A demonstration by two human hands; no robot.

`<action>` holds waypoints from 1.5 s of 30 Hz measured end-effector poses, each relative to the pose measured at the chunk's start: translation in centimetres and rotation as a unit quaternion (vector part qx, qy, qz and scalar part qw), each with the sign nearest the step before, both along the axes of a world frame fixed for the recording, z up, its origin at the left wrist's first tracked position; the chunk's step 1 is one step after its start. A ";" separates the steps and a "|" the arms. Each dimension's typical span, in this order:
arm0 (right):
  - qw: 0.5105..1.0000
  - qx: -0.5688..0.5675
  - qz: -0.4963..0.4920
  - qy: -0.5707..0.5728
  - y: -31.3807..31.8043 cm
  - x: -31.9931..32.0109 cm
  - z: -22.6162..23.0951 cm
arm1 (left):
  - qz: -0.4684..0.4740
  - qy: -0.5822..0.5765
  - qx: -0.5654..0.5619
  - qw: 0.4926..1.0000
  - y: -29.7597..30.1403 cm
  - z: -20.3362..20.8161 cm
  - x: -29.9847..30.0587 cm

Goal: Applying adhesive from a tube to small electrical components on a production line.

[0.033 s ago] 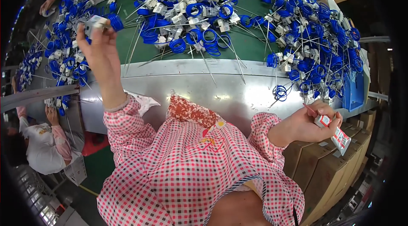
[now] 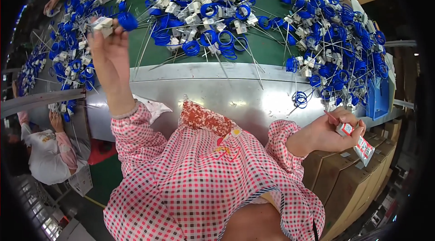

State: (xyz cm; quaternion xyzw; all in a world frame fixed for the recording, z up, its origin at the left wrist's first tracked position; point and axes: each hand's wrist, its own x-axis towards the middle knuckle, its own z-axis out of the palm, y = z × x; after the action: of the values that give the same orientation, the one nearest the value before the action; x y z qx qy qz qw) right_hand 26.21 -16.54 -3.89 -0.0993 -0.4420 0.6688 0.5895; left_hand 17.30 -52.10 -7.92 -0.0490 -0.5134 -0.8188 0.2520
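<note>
Up at the left, my left hand (image 2: 111, 55) pinches a small white box-shaped thermostat (image 2: 103, 26) between thumb and fingers. A coil of blue tubing (image 2: 127, 21) hangs from it, blurred against the things behind. My right hand (image 2: 333, 132), low at the right, is wrapped round a white and red squeeze tube (image 2: 364, 150). The tube's crimped end points down and away from the fist. A small thin reddish piece (image 2: 331, 117) sticks out by the thumb; I cannot tell whether it belongs to the tube.
A heap of blue-coiled thermostats (image 2: 208, 10) lies on the green mat (image 2: 267, 43), with more piled at right (image 2: 335, 46) and left. Long metal rods poke over the steel edge (image 2: 195, 87). A blue bin (image 2: 377, 98) and cardboard boxes (image 2: 335, 173) are at right; a co-worker (image 2: 50, 155) sits at left.
My left hand has shifted slightly to the right, and the thermostat with its coil has turned a little. The right hand and its tube stay almost in the same place.
</note>
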 end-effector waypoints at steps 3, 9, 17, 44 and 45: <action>1.000 0.003 -0.002 -0.008 -0.6 -0.3 0.0 | -0.229 0.000 0.347 0.909 1.3 0.8 0.6; 1.000 -0.006 -0.002 0.027 -0.9 -0.4 0.6 | -0.342 -0.048 0.514 0.785 10.0 0.7 2.2; 0.997 0.001 -0.056 0.050 1.1 0.2 1.0 | -0.435 -0.249 0.362 0.786 15.9 -0.4 5.6; 0.987 0.004 0.118 0.112 -3.0 -0.1 2.0 | -0.535 -0.205 0.428 0.699 17.7 -1.6 6.4; 0.983 0.014 0.142 0.115 -3.8 0.1 2.5 | -0.542 -0.231 0.390 0.707 18.5 -0.4 7.0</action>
State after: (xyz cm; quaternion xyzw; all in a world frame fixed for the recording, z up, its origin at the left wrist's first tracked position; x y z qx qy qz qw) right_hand 26.27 -20.33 -1.34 0.0507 -0.3905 0.7463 0.5367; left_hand 24.31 -33.62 -8.34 -0.0257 -0.0756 -0.9274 -0.3655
